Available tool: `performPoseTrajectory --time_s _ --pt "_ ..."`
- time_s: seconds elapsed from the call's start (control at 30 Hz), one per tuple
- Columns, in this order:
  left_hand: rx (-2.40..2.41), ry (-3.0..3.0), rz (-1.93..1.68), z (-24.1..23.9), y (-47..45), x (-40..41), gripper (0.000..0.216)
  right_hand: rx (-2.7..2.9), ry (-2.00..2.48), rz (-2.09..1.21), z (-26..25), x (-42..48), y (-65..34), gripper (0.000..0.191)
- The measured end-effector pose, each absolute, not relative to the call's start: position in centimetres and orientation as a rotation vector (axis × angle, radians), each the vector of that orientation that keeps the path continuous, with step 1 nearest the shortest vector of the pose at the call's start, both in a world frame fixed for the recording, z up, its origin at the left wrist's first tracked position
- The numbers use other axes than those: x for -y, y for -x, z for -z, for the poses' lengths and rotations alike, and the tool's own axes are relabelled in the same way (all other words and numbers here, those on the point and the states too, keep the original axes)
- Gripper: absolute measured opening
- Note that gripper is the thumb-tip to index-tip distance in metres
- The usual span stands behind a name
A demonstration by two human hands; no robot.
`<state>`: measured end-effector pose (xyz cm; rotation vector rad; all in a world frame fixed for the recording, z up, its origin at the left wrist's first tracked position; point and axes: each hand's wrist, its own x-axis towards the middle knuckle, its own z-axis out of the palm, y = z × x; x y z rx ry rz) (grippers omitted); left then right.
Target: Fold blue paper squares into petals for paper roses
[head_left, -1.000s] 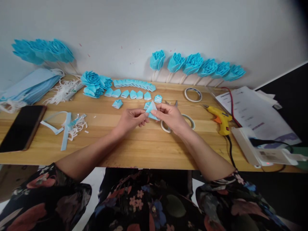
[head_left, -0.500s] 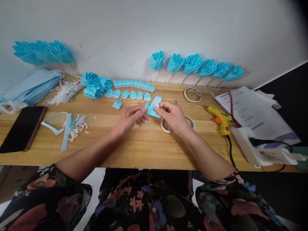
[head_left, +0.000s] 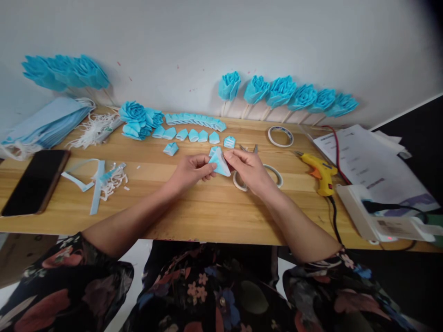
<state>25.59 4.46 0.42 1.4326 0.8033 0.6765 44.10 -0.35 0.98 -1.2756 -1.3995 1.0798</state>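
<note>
Between both hands is a folded blue piece of mask fabric, roughly triangular, its pale inner side partly showing. My left hand pinches its lower left part, thumb on top. My right hand is closed at its right edge, thumb and forefinger together. Just behind lie folded blue petals, one above the right fingers and another partly hidden by the held piece. A row of folded petals stretches to the left, and one petal sits nearer me. Scissors and a tape roll are partly covered by my right hand.
Blue fabric flowers on sticks lean against the wall. At left are stacked masks, white ear loops, a phone and scraps. To the right lie another tape roll, a yellow glue gun and a power strip.
The held fabric has turned and been folded into a more triangular shape. My right fingers have shifted from its face to its right edge. The camera view has moved slightly.
</note>
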Motion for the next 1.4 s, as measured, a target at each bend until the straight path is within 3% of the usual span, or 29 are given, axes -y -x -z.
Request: performPoseTrajectory --time_s 0.33,0.53,0.77,0.9,1.07,1.4 --pt "-0.806 -1.424 -0.651 -0.4 -25.7 -4.4 0.028 1.412 1.296 -1.086 -0.6 0.3 -43.6 0.037" --pt "-0.744 -1.239 -0.684 -0.2 -25.4 -4.7 0.03 1.485 1.254 -0.972 -1.3 0.5 -44.5 0.021" --pt "-0.704 -0.987 -0.696 0.0 -25.5 -5.0 0.027 1.803 1.205 -0.633 -2.0 0.6 -45.1 0.038" --pt "-0.719 -1.005 -0.69 0.1 -25.5 -5.0 0.028 1.885 1.179 -0.581 -1.6 0.5 -45.0 0.02" --pt "-0.779 -1.176 -0.729 0.0 -25.4 -4.9 0.028 1.838 1.19 -0.645 -1.3 0.4 -44.9 0.005" --pt "-0.793 -1.425 -0.746 -0.4 -25.4 -4.8 0.027 1.552 1.218 -0.986 -0.5 0.2 -44.4 0.014"
